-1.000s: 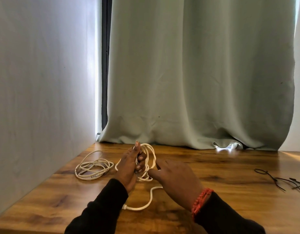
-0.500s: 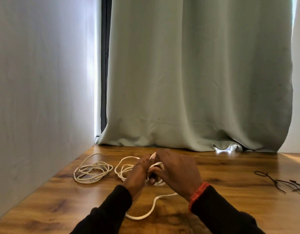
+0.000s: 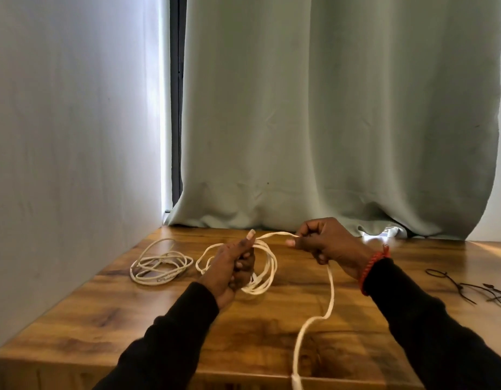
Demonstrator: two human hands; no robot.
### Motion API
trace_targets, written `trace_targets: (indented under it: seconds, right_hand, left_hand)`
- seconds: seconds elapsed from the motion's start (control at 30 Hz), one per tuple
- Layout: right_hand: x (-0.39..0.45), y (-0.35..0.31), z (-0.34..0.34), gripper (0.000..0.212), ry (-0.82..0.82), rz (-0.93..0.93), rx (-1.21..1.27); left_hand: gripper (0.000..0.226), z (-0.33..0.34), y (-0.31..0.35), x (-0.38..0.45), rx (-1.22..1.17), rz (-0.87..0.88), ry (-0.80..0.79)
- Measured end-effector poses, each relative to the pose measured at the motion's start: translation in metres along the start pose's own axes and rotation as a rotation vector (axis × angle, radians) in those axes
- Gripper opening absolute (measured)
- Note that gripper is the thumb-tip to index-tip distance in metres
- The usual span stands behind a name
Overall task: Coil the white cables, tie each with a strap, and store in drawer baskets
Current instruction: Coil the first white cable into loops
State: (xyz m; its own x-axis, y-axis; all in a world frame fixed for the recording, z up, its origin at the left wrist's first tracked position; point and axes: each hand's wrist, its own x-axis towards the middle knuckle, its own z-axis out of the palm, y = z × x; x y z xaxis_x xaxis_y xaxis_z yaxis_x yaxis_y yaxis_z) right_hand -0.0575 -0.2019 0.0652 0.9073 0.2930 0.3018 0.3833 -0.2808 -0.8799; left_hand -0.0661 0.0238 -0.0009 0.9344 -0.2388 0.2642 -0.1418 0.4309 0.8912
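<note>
My left hand (image 3: 232, 270) grips a bundle of loops of a white cable (image 3: 267, 273) just above the wooden table (image 3: 271, 344). My right hand (image 3: 325, 243), with a red bracelet at the wrist, pinches the same cable's free strand and holds it taut to the right of the coil. From that hand the strand hangs down, crosses the table and drops over the front edge. A second white cable (image 3: 160, 266) lies loosely coiled on the table at the left. Thin black straps (image 3: 468, 291) lie at the right edge.
A white wall (image 3: 69, 164) runs along the table's left side. A pale green curtain (image 3: 328, 122) hangs behind the table's far edge. The table's front edge is close below my forearms.
My hands were together over the coil; now my right hand has pulled away to the right, drawing a length of cable out taut. The coil in my left hand has grown.
</note>
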Motion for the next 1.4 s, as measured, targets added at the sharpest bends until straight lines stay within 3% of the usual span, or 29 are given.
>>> trace_targets:
  seconds: [0.13,0.27,0.37,0.5,0.67,0.83,0.9,1.0,1.07,1.17,1.23,1.3,1.4]
  right_hand:
    - [-0.003,0.022,0.011,0.027,-0.003,0.053,0.036]
    - [0.007,0.037,0.025,0.014,0.187,-0.042,-0.072]
    - [0.019,0.046,0.042,0.004,0.344,-0.182,-0.223]
    - [0.022,0.050,0.061,0.016,0.375,-0.377,-0.595]
    - [0.015,0.058,0.069,0.032,0.295,-0.494,-0.931]
    - [0.011,0.059,0.081,0.058,0.080,-0.321,-1.011]
    - [0.011,0.060,0.085,0.062,0.006,-0.143,-0.875]
    - [0.009,0.060,0.087,0.029,-0.101,0.141,-0.329]
    - [0.006,0.058,0.085,0.011,-0.098,0.181,0.089]
    - [0.008,0.054,0.075,0.015,0.035,0.166,0.402]
    - [0.011,0.057,0.073,0.012,0.142,0.105,0.183]
    - [0.012,0.062,0.075,0.016,0.199,-0.017,-0.294]
    - [0.006,0.058,0.083,0.026,-0.014,-0.053,-0.662]
  left_hand:
    - [0.039,-0.012,-0.002,0.006,-0.057,0.006,0.053]
    - [0.041,-0.024,-0.006,0.012,-0.059,0.012,0.121]
    - [0.042,-0.027,-0.007,0.018,-0.083,0.038,0.177]
    - [0.043,-0.030,-0.002,0.022,-0.167,0.082,0.227]
    - [0.045,-0.034,-0.002,0.023,-0.194,0.104,0.234]
    - [0.044,-0.039,-0.001,0.024,-0.247,0.128,0.264]
    - [0.042,-0.045,0.000,0.026,-0.310,0.151,0.296]
    - [0.042,-0.054,0.006,0.027,-0.388,0.188,0.372]
    - [0.044,-0.060,0.010,0.024,-0.434,0.197,0.418]
    - [0.048,-0.064,0.013,0.019,-0.463,0.184,0.462]
    - [0.047,-0.063,0.013,0.019,-0.464,0.188,0.460]
    - [0.045,-0.060,0.012,0.020,-0.458,0.211,0.456]
    - [0.044,-0.056,0.013,0.022,-0.360,0.275,0.463]
